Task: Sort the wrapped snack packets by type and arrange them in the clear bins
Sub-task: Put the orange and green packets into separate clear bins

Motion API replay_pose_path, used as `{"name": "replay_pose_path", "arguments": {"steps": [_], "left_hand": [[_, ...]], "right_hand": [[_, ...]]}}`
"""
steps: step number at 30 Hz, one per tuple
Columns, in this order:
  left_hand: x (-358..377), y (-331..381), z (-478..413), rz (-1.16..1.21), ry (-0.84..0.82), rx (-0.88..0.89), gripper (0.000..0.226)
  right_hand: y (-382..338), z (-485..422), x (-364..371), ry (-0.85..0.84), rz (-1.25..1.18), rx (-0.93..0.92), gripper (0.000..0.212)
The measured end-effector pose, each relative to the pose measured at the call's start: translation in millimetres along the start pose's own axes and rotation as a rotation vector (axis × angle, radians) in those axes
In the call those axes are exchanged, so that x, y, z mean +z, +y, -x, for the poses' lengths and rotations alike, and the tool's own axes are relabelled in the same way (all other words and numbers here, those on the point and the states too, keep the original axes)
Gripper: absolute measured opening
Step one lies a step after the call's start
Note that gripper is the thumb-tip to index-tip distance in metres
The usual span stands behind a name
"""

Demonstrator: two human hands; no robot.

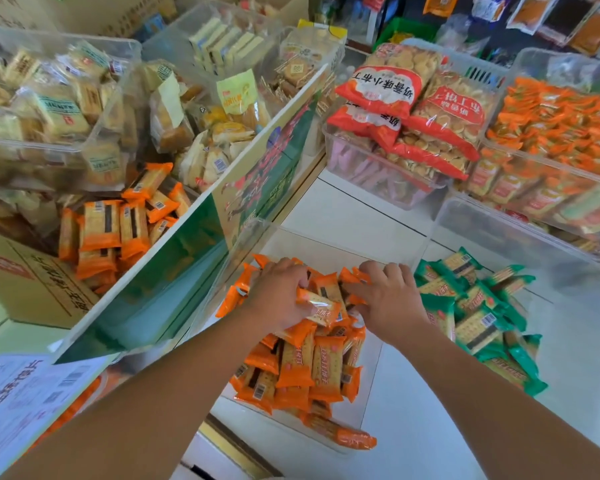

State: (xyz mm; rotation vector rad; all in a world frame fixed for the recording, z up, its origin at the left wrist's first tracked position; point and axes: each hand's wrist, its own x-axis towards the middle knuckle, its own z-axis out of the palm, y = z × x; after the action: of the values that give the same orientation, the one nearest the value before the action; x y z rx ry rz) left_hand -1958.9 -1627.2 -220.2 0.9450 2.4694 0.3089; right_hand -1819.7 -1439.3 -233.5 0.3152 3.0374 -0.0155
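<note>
L hand [281, 296] sits at 6 o'clock over the orange pkts [298, 368] heaped in the middle clear bin [326, 242]. Its fingers are curled narrow round the top pkt [317, 304], w/ the thumb along its near edge. R hand [390, 301] is just beside it, toward 5 o'clock. Its fingers are spread and bent down onto the right side of the same heap. The tips are buried among wrappers, so can't tell if it holds any. The heap fills the bin's near part, and the far part shows bare bottom.

Green pkts [478, 317] lie at 4 o'clock in the right clear bin [499, 230], which stands side by side w/ the middle one on the white counter [343, 209].

At 9 o'clock a cardboard box [32, 282] holds loose orange wafers [108, 230], behind a green divider board [187, 237]. At 1 o'clock red biscuit bags [413, 109] are stacked on a bin of pink pkts [357, 164]. At 2–3 o'clock is a full orange bin [551, 133]. At 10–11 o'clock are bins of pale wrapped cakes [49, 98].
</note>
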Motion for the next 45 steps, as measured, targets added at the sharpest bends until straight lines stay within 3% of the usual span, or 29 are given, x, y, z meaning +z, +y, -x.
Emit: {"name": "replay_pose_path", "arguments": {"steps": [3, 5, 7, 9, 12, 15, 19, 23, 28, 31, 33, 35, 37, 40, 42, 45], "left_hand": [[-6, -8, -2, 0.195, -0.032, -0.017, 0.036], [-17, -15, -3, 0.277, 0.041, -0.075, 0.029], [-26, -18, -4, 0.088, 0.159, -0.094, 0.03], [-28, -11, -6, -0.14, 0.218, 0.014, 0.045], [-18, 18, -14, -0.049, 0.085, 0.266, 0.042], [6, 41, -26, -0.074, -0.147, 0.199, 0.067], [24, 43, -37, -0.262, -0.171, 0.129, 0.089], [18, 40, -35, -0.181, -0.196, 0.142, 0.07], [-3, 16, -27, 0.146, -0.087, 0.095, 0.031], [-20, 0, -25, 0.334, 0.024, 0.061, 0.022], [-34, -9, -26, 0.268, 0.116, 0.02, 0.02], [-41, -16, -23, -0.03, 0.211, 0.003, 0.021], [-36, -8, -17, -0.254, 0.292, 0.114, 0.03], [-10, 30, -7, -0.051, 0.15, 0.278, 0.029], [8, 54, -8, 0.12, -0.02, 0.195, 0.039], [27, 65, -19, 0.235, -0.101, 0.078, 0.056]], "right_hand": [[3, 1, 6, 0.053, -0.111, 0.063, 0.035], [4, 2, 10, 0.104, -0.216, 0.103, 0.036], [5, 2, 14, 0.143, -0.268, 0.128, 0.045], [5, 3, 15, 0.164, -0.261, 0.128, 0.051], [5, 2, 11, 0.102, -0.16, 0.079, 0.057], [6, -1, 2, -0.074, -0.015, 0.032, 0.056], [6, 0, 2, -0.088, -0.025, 0.043, 0.049], [5, -1, 9, -0.037, -0.081, 0.084, 0.032], [6, 0, 16, 0.093, -0.149, 0.105, 0.024], [6, 0, 19, 0.141, -0.178, 0.098, 0.025], [7, 1, 20, 0.172, -0.208, 0.105, 0.027], [7, 3, 21, 0.19, -0.24, 0.099, 0.028], [8, 3, 23, 0.21, -0.281, 0.092, 0.029], [11, 2, 23, 0.261, -0.331, 0.083, 0.032], [13, 7, 23, 0.336, -0.375, 0.048, 0.031], [16, 24, 17, 0.443, -0.339, 0.019, 0.024]]}}
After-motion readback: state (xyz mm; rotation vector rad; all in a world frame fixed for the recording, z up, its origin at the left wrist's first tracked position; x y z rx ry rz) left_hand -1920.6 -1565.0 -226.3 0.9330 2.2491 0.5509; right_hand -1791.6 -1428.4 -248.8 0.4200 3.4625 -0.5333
